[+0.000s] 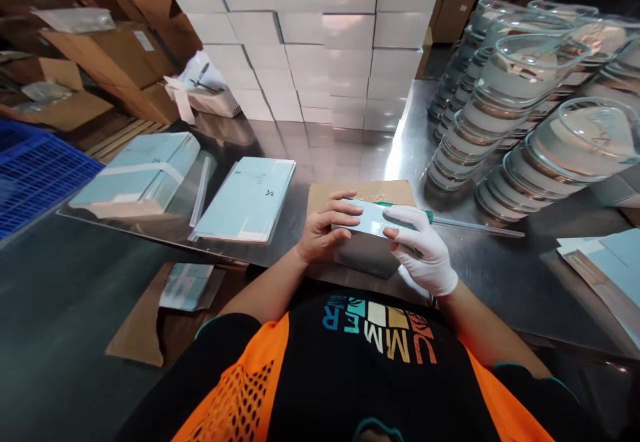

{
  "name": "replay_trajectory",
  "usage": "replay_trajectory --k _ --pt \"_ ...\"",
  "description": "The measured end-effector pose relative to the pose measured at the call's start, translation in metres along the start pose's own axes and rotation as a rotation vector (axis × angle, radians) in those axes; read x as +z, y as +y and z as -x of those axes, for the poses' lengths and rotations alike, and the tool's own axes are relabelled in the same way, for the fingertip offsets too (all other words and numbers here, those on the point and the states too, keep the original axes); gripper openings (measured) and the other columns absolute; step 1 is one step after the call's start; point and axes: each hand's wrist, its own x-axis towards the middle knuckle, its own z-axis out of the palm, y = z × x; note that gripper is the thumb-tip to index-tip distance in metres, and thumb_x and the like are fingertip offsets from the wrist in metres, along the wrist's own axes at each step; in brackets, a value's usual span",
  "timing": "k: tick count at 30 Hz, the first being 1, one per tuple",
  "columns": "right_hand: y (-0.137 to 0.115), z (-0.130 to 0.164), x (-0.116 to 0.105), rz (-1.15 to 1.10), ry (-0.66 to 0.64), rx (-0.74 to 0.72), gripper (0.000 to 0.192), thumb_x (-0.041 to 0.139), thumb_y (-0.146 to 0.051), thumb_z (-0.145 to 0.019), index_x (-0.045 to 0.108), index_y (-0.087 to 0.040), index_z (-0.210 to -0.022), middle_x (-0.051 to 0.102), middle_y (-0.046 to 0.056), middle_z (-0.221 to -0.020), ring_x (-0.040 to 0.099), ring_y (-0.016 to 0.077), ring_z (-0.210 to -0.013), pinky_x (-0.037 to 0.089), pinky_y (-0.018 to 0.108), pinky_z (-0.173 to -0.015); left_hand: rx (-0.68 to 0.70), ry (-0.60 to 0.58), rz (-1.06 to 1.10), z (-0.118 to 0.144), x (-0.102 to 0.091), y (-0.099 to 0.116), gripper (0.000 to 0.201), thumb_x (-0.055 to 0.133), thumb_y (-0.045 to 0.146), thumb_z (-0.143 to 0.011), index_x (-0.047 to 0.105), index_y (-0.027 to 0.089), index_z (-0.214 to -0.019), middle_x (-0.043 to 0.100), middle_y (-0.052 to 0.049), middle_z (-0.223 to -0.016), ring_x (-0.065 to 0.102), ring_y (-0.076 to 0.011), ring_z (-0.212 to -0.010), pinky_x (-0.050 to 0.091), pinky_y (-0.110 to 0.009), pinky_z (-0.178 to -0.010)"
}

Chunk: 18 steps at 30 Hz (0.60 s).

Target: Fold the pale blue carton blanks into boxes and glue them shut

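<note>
1. Steel formed the top of the desk (350, 149), which carried everything in view.
2. Both hands met over a flat brown cardboard piece (360, 192) at the near edge of the desk, just in front of the person's chest.
3. The bare left hand (323, 229) had its grip closed on the left end of a small pale blue-green folded carton (370, 219), fingers curled over the top.
4. The white-gloved right hand (425, 252) pinched the carton's right end, forefinger laid along its upper edge.
5. A green-handled tool (460, 223) lay just behind the gloved hand, its thin shaft pointing right.
6. Leaning rows of clear glass dishes (520, 109) stood to the right.
7. Two stacks of flat blue-green cartons (245, 199) lay to the left.
8. White boxes (320, 42) were piled into a wall at the back.
9. A blue plastic crate (35, 169) sat at the far left.
</note>
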Motion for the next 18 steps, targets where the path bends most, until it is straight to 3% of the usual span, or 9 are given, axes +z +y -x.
replay_trajectory --k 2,4,5,7,9,11,14,15,18 --pt "0.005 0.011 0.004 0.014 0.034 0.07 0.057 0.077 -0.035 -0.101 0.063 -0.035 -0.156 0.054 0.014 -0.171 0.057 0.0346 -0.155 0.055 0.061 -0.122 -0.062 0.04 0.026 0.012 0.001 -0.007 0.057 0.085 0.071 -0.087 0.08 0.032 -0.128 0.079 -0.015 -0.133 0.066 -0.0383 -0.146 0.052 -0.064 -0.122" --pt "0.013 0.024 0.009 0.02 0.068 0.188 0.097 0.086 -0.047 -0.093 0.037 -0.03 -0.176 0.042 0.021 -0.179 0.054 0.038 -0.158 0.057 0.059 -0.121 -0.214 0.034 0.016 0.032 0.002 -0.013 0.095 0.091 0.084 -0.07 0.071 0.026 -0.143 0.075 -0.021 -0.14 0.068 -0.0417 -0.142 0.057 -0.062 -0.116" --pt "0.018 0.03 0.012 0.017 0.071 0.252 0.11 0.088 -0.051 -0.09 0.027 -0.028 -0.179 0.042 0.023 -0.178 0.054 0.0387 -0.158 0.057 0.058 -0.121 -0.311 -0.012 -0.007 0.043 0.001 -0.016 0.105 0.093 0.085 -0.063 0.069 0.023 -0.145 0.075 -0.022 -0.137 0.071 -0.0423 -0.135 0.061 -0.06 -0.11" --pt "0.026 0.038 0.016 0.0 0.048 0.353 0.115 0.087 -0.056 -0.09 0.022 -0.026 -0.181 0.05 0.023 -0.173 0.059 0.0387 -0.154 0.055 0.058 -0.123 -0.49 -0.127 -0.056 0.061 -0.003 -0.018 0.104 0.1 0.079 -0.059 0.071 0.02 -0.139 0.078 -0.022 -0.125 0.078 -0.041 -0.118 0.066 -0.055 -0.097" --pt "0.032 0.039 0.019 -0.042 -0.004 0.384 0.11 0.083 -0.057 -0.094 0.022 -0.027 -0.18 0.056 0.022 -0.168 0.061 0.0383 -0.153 0.052 0.06 -0.126 -0.588 -0.137 -0.049 0.063 -0.014 -0.017 0.096 0.101 0.073 -0.06 0.073 0.02 -0.134 0.08 -0.019 -0.117 0.08 -0.0376 -0.106 0.068 -0.048 -0.087" --pt "0.035 0.037 0.022 -0.081 -0.053 0.376 0.112 0.08 -0.055 -0.096 0.013 -0.026 -0.182 0.051 0.024 -0.173 0.058 0.0385 -0.156 0.049 0.062 -0.129 -0.606 -0.021 -0.006 0.044 -0.033 -0.018 0.091 0.1 0.073 -0.062 0.072 0.02 -0.13 0.08 -0.017 -0.112 0.081 -0.0339 -0.1 0.067 -0.041 -0.08" --pt "0.034 0.033 0.033 -0.058 -0.162 0.393 0.112 0.076 -0.043 -0.097 0.007 -0.024 -0.183 0.04 0.025 -0.18 0.048 0.039 -0.164 0.041 0.066 -0.133 -0.635 0.215 0.02 -0.022 -0.073 -0.032 0.085 0.102 0.074 -0.058 0.07 0.021 -0.117 0.079 -0.012 -0.105 0.078 -0.0286 -0.095 0.065 -0.035 -0.076" --pt "0.033 0.033 0.039 -0.045 -0.225 0.402 0.109 0.075 -0.04 -0.097 0.01 -0.022 -0.183 0.04 0.026 -0.18 0.045 0.0392 -0.166 0.04 0.067 -0.134 -0.669 0.297 0.016 -0.048 -0.088 -0.041 0.081 0.102 0.072 -0.06 0.068 0.021 -0.113 0.078 -0.01 -0.102 0.076 -0.0256 -0.092 0.064 -0.033 -0.074" --pt "0.03 0.031 0.058 0.015 -0.491 0.339 0.094 0.078 -0.035 -0.091 0.037 -0.014 -0.174 0.048 0.028 -0.173 0.048 0.0415 -0.162 0.042 0.064 -0.131 -0.864 0.498 -0.072 -0.117 -0.13 -0.07 0.054 0.091 0.061 -0.085 0.062 0.019 -0.1 0.072 -0.004 -0.09 0.068 -0.0174 -0.077 0.059 -0.028 -0.062"
